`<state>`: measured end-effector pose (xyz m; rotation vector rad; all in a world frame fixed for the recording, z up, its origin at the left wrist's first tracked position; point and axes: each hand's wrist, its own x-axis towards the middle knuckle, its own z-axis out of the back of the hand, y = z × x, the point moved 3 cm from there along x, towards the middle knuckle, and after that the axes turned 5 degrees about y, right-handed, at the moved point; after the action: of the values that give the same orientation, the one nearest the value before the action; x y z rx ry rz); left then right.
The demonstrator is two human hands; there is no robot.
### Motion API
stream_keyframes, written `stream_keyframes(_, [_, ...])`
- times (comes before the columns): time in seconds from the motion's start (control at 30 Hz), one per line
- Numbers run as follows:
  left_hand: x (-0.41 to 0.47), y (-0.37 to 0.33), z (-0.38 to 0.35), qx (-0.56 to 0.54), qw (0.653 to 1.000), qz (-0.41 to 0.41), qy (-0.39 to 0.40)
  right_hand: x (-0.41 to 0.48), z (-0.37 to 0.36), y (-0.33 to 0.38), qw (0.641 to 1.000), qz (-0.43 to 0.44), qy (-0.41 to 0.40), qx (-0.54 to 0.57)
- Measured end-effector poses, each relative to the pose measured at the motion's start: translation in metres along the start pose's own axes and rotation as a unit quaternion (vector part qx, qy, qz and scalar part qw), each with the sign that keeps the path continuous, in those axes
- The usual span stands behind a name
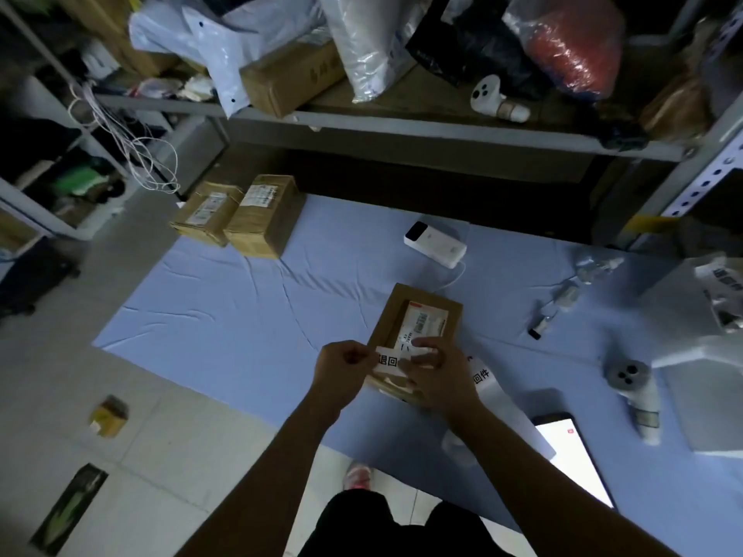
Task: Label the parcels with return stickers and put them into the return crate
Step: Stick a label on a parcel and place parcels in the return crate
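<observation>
Both hands are holding the return sticker (389,361) just above the near end of the brown parcel (418,321). Left hand (341,369) is pinching the sticker's left end, fingers curled. Right hand (440,375) is pinching the right end, fingertips lying over the parcel's shipping label (426,325). Can't tell if the sticker is touching the cardboard yet.

The parcel is lying flat on the blue sheet (241,315) that is covering the floor, label side up. Two more parcels (241,215) are sitting side by side, touching, at the sheet's far left corner, well apart from the hands. A strip of stickers (482,377) is lying just right of the right hand. A phone (575,460) with its screen lit is sitting near it. A white container (699,355) is showing at the right edge, partly cut off by the frame.
</observation>
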<state>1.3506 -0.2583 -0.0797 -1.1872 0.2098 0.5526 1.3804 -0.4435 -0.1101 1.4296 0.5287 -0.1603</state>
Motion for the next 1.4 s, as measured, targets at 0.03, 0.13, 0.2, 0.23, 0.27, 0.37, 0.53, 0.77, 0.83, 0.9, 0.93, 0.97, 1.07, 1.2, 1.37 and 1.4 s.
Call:
stream_keyframes(0.03, [0.005,0.003,0.0,0.035,0.999,-0.02,0.004,0.001,-0.004,-0.003,0.998,0.012,-0.027,-0.059])
stream_keyframes(0.13, [0.024,0.011,0.0,0.147,0.984,-0.099,0.021,0.002,-0.018,-0.001,0.983,0.017,-0.089,-0.161])
stream_keyframes(0.2, [0.035,0.017,0.002,0.186,0.97,-0.152,0.028,0.001,-0.027,0.0,0.973,0.009,-0.127,-0.194])
stream_keyframes(0.23, [0.038,0.02,0.003,0.197,0.963,-0.179,0.031,0.002,-0.031,0.0,0.967,0.003,-0.141,-0.213])
stream_keyframes(0.27, [0.042,0.024,0.004,0.203,0.957,-0.204,0.034,0.002,-0.035,0.001,0.961,-0.007,-0.147,-0.233])
stream_keyframes(0.37, [0.054,0.036,0.005,0.191,0.952,-0.233,0.051,0.003,-0.04,0.003,0.949,-0.034,-0.169,-0.262])
stream_keyframes(0.53, [0.066,0.046,0.012,0.164,0.957,-0.212,0.108,-0.006,-0.043,0.006,0.928,-0.064,-0.206,-0.303])
stream_keyframes(0.77, [0.078,0.058,0.009,0.087,0.978,-0.113,0.155,-0.005,-0.056,0.006,0.918,-0.064,-0.227,-0.32])
stream_keyframes(0.83, [0.079,0.058,0.008,0.088,0.976,-0.101,0.17,-0.008,-0.049,0.003,0.907,-0.068,-0.262,-0.324])
stream_keyframes(0.9, [0.074,0.056,0.009,0.081,0.975,-0.097,0.181,-0.012,-0.037,-0.003,0.896,-0.084,-0.296,-0.32])
stream_keyframes(0.93, [0.071,0.055,0.008,0.065,0.975,-0.09,0.191,-0.015,-0.032,-0.006,0.898,-0.095,-0.294,-0.311])
stream_keyframes(0.97, [0.066,0.055,0.006,0.047,0.974,-0.086,0.205,-0.016,-0.028,-0.011,0.907,-0.103,-0.282,-0.297])
stream_keyframes(1.07, [0.054,0.056,-0.001,0.016,0.971,-0.08,0.224,-0.014,-0.021,-0.02,0.949,-0.081,-0.207,-0.223])
stream_keyframes(1.2, [0.037,0.058,0.003,0.003,0.973,-0.085,0.213,-0.017,-0.022,-0.015,0.966,-0.033,-0.168,-0.193])
stream_keyframes(1.37, [0.012,0.059,0.052,-0.045,0.987,-0.053,0.147,-0.008,-0.056,-0.005,0.988,0.018,-0.071,-0.136])
stream_keyframes(1.4, [0.007,0.06,0.067,-0.051,0.989,-0.046,0.129,-0.005,-0.069,0.0,0.989,0.029,-0.054,-0.133])
